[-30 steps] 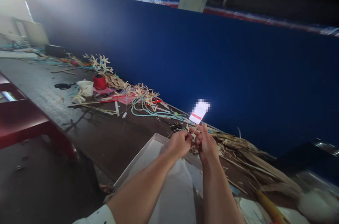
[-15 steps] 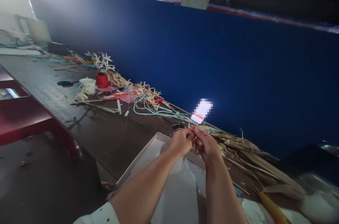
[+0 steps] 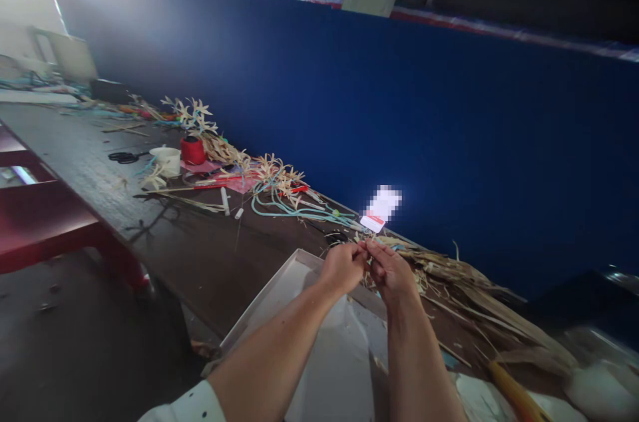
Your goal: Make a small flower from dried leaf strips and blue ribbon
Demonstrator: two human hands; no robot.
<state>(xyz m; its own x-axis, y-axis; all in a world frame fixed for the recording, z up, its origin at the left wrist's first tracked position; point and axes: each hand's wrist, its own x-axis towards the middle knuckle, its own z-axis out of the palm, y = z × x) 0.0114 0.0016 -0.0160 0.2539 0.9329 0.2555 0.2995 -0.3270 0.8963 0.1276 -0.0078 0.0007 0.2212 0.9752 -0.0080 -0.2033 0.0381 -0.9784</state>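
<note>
My left hand (image 3: 344, 267) and my right hand (image 3: 392, 269) meet fingertip to fingertip above the far end of a shallow white box (image 3: 324, 369). Both are closed in a pinch, and whatever lies between the fingers is too small to make out. Just beyond them a lit phone (image 3: 373, 222), its screen blurred out, leans at the back edge of the table. Black-handled scissors (image 3: 336, 236) lie to the left of the fingertips. Dry straw-coloured husk strips (image 3: 449, 269) spread out to the right of my right hand.
Along the dark table (image 3: 214, 262) lie pale husk flowers (image 3: 279, 176) on blue-green stems, a red thread spool (image 3: 192, 150), a white cup (image 3: 166, 161) and another pair of scissors (image 3: 124, 157). A blue partition (image 3: 299, 89) rises behind. A dark red stool (image 3: 54, 229) stands at left.
Hardly anything differs. Both hands stay pinched together in the same place, with only a very slight shift of the fingers and right wrist.
</note>
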